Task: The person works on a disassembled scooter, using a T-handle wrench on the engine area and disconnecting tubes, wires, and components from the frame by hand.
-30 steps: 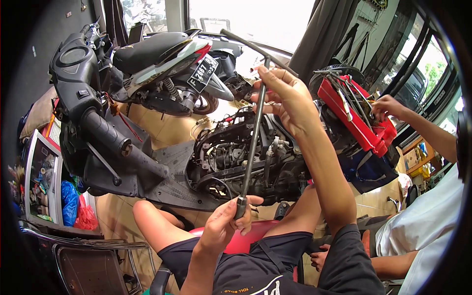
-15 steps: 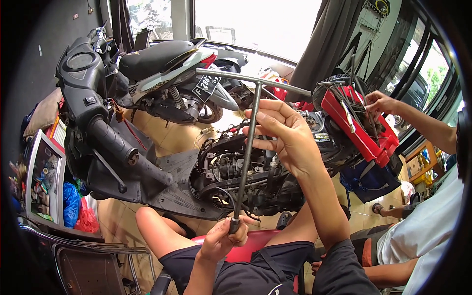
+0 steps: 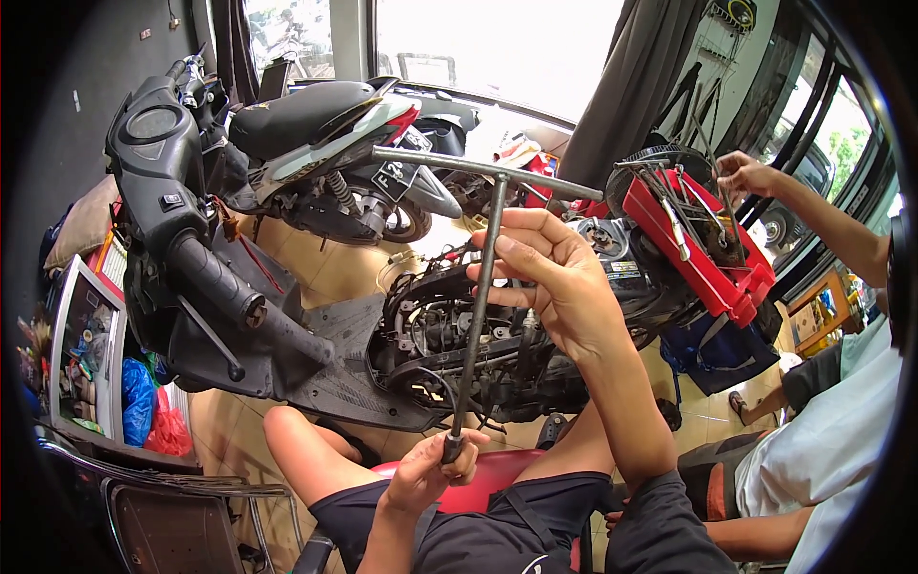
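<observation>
In left hand [image 3: 418, 471], fingers wrapped firmly round the lower end: dark socket [image 3: 452, 447] of a long T-handle wrench [image 3: 477, 323]. With index finger poking out to the right, past the socket. Higher up, on the shaft below the crossbar [image 3: 435, 162]: right hand [image 3: 566, 297], loose, fingers apart with tips reaching behind the metal, thumb at the near side. Pinching or merely steadying there: cannot tell.

Wrench held up in the air, leaning a little, crossbar uppermost, socket over the lap. Seen across the near edge of the footboard [image 3: 335, 373] of a black scooter [image 3: 143, 177]; to all appearance not seated on any fastener.

On progress, by judgement: already off, seat and side covers round the middle, with engine [image 3: 430, 330] and frame bare. Left, by the same reading: no covers back in place, wiring loose, wrench not yet applied to a bolt. Number of fasteners out: cannot tell.

Farther out, at the scooter's rear end: red tray [image 3: 712, 287], tilted, loaded with tools. Just beside its far right corner, a co-worker's hand [image 3: 748, 178], fingertips drawn together; contents too small to make out. Below the tray's near corner: blue bag [image 3: 712, 349]. Beyond the footboard's far edge: second scooter [image 3: 306, 112], parked on tiles. Under the thighs: red seat [image 3: 492, 469].
</observation>
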`<state>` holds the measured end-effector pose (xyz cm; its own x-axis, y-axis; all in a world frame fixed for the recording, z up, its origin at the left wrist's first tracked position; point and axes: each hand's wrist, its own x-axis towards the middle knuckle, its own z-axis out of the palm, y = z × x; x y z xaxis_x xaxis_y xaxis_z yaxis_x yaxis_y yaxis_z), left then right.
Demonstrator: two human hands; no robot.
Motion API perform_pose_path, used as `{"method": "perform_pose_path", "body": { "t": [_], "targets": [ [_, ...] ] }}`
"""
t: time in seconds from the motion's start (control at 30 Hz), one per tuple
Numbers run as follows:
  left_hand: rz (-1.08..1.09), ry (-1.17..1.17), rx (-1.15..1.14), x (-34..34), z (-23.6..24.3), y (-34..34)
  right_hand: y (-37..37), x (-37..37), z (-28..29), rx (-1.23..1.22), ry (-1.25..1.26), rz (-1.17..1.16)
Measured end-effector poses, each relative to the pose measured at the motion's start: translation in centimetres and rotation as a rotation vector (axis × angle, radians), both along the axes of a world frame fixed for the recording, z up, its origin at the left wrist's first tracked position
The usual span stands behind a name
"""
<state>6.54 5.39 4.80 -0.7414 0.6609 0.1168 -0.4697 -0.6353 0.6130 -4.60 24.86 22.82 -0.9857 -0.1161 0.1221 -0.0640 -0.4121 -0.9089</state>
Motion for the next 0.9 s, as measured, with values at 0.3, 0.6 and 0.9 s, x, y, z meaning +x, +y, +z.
{"method": "perform_pose_path", "body": {
  "t": [0.3,0.6,0.9],
  "targets": [
    [0.159,0.113,-0.288,0.0,3.8,2.6,0.6,-0.9,-2.0,-0.101,-0.076,0.026],
    [0.101,0.426,-0.499,-2.2,4.3,9.6,4.0,0.6,-0.5,0.077,-0.172,-0.137],
    [0.116,0.04,-0.654,-4.9,-8.1,0.4,13.2,1.5,9.1,0.591,-0.071,-0.504]
  ]
}}
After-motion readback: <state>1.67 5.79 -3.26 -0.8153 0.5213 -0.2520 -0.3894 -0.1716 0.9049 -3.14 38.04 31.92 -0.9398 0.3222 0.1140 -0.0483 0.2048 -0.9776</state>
